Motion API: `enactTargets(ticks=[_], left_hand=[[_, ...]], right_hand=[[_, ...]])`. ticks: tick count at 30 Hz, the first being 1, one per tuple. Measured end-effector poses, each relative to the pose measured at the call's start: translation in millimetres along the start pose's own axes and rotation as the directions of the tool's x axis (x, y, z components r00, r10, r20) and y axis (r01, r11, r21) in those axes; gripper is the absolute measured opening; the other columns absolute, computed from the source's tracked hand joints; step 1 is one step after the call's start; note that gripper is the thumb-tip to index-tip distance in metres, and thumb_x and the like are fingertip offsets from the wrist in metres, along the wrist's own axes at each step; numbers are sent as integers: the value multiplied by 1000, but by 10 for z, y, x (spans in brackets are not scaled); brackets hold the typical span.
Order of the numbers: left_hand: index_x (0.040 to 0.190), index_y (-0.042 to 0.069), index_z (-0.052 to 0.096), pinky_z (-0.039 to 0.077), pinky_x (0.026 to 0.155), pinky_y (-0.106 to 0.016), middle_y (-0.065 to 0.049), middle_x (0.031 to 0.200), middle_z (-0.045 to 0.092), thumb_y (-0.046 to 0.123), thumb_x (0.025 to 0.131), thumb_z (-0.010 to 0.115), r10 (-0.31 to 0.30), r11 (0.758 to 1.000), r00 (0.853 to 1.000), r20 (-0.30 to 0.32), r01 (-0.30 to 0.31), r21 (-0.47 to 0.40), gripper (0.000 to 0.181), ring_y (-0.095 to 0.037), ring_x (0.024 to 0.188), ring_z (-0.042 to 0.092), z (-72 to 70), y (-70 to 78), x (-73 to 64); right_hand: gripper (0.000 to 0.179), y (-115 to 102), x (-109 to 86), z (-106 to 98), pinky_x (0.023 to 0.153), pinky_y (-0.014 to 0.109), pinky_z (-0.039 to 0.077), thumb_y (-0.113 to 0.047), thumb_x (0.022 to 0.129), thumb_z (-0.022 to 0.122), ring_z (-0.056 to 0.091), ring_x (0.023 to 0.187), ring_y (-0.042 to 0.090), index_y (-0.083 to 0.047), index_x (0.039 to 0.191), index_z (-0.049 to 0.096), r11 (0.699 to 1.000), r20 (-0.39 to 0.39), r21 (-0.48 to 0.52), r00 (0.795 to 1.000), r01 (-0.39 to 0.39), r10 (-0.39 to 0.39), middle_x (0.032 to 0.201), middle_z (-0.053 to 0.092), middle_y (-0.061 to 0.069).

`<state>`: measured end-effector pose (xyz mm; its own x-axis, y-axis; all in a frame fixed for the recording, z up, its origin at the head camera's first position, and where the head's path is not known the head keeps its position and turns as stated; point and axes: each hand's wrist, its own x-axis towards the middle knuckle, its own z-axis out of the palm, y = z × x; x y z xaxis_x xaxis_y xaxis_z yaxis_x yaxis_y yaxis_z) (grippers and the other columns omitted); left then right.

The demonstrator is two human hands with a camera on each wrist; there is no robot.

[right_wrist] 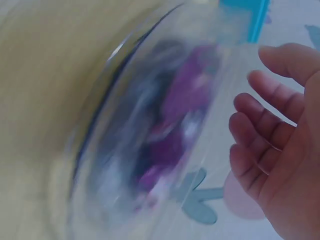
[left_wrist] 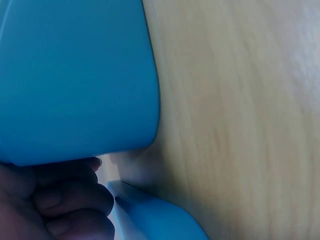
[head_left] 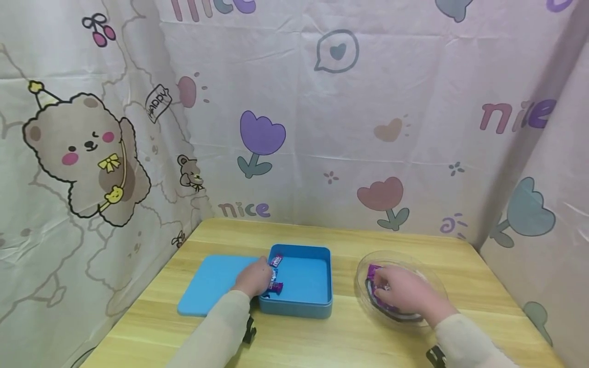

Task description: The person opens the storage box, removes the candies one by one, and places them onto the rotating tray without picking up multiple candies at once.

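My left hand (head_left: 254, 277) holds the left wall of an open blue box (head_left: 296, 307). The left wrist view shows its fingers (left_wrist: 75, 197) curled against the box's side (left_wrist: 80, 85). Small wrapped candies lie along the inside left of the box, among them a purple one (head_left: 276, 288). Above a clear round bowl (head_left: 437, 286) hovers my right hand (head_left: 405, 290), fingers bent loosely with nothing seen between them in the right wrist view. Several purple-wrapped candies (right_wrist: 187, 95) sit in the bowl, blurred there and partly covered by the hand in the head view.
A flat blue lid (head_left: 207, 286) lies on the wooden table (head_left: 349, 342), left of the box and partly behind the left hand. A printed cloth curtain (head_left: 303, 102) hangs behind the table and along both sides.
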<state>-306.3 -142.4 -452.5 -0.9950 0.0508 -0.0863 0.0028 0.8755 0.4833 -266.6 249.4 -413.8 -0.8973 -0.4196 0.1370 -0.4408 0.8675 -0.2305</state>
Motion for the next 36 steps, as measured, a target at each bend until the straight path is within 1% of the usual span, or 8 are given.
enactTargets(ticks=[5, 9, 18, 24, 27, 31, 33, 36], left_hand=[[149, -12, 36, 41, 107, -59, -26, 147, 48, 18, 104, 40, 29, 999, 1000, 5, -30, 45, 54, -37, 125, 54, 2, -9, 2], [148, -12, 38, 41, 107, -59, -26, 147, 49, 18, 105, 41, 35, 998, 999, 5, -35, 58, 53, -36, 124, 55, -21, 6, 6], [147, -11, 41, 40, 108, -59, -25, 146, 50, 18, 105, 41, 7, 999, 1000, 3, -7, 38, 51, -37, 126, 54, -20, -3, -8], [144, -11, 44, 41, 107, -59, -25, 144, 52, 18, 104, 43, 17, 998, 1000, 10, -18, 59, 50, -37, 125, 55, -36, 0, -22], [147, -10, 42, 38, 110, -59, -24, 148, 49, 19, 105, 43, 0, 999, 1000, 14, -1, 32, 52, -39, 133, 49, -36, -6, -16], [146, -10, 43, 39, 109, -59, -24, 148, 49, 18, 105, 44, 15, 999, 1000, 15, -15, 51, 51, -39, 132, 50, -25, -21, -4], [143, -11, 47, 42, 107, -58, -24, 145, 51, 16, 104, 45, 39, 996, 999, 9, -40, 79, 48, -37, 127, 54, -27, -24, 3], [134, -10, 54, 49, 99, -55, -22, 133, 59, 13, 102, 46, 60, 993, 998, 0, -59, 101, 40, -32, 107, 61, -23, -22, 10]], right_hand=[[9, -278, 168, -22, 76, 36, 53, -20, 87, 74, 57, 81, 8, -23, 93, 68, 998, -29, 69, 1000, 7, -5, 85, 59, -14], [13, -540, 350, 9, 79, 36, 52, -23, 89, 74, 58, 85, 10, -20, 102, 70, 993, -13, 118, 1000, 17, -15, 91, 61, -11], [20, -1134, 749, 248, 77, 31, 55, -29, 93, 72, 58, 88, 10, -17, 110, 71, 981, 39, 73, 982, 181, -184, 98, 64, -4], [22, -1388, 944, 364, 81, 33, 56, -31, 93, 72, 57, 88, 10, -18, 111, 73, 984, 101, 113, 983, 141, -153, 98, 64, -6], [22, -1500, 1035, 414, 82, 32, 55, -31, 93, 73, 56, 87, 9, -18, 111, 73, 985, 133, 127, 981, 121, -138, 96, 63, -6], [20, -1633, 1124, 516, 80, 30, 54, -29, 92, 73, 54, 83, 8, -18, 108, 73, 985, 143, 122, 980, 122, -139, 94, 64, -5], [19, -1692, 1163, 563, 79, 30, 54, -27, 91, 73, 55, 82, 9, -18, 107, 73, 986, 144, 111, 980, 122, -138, 94, 65, -4], [19, -1765, 1209, 613, 82, 32, 55, -23, 90, 73, 57, 83, 10, -17, 108, 74, 989, 156, 102, 980, 105, -120, 97, 67, -3]])
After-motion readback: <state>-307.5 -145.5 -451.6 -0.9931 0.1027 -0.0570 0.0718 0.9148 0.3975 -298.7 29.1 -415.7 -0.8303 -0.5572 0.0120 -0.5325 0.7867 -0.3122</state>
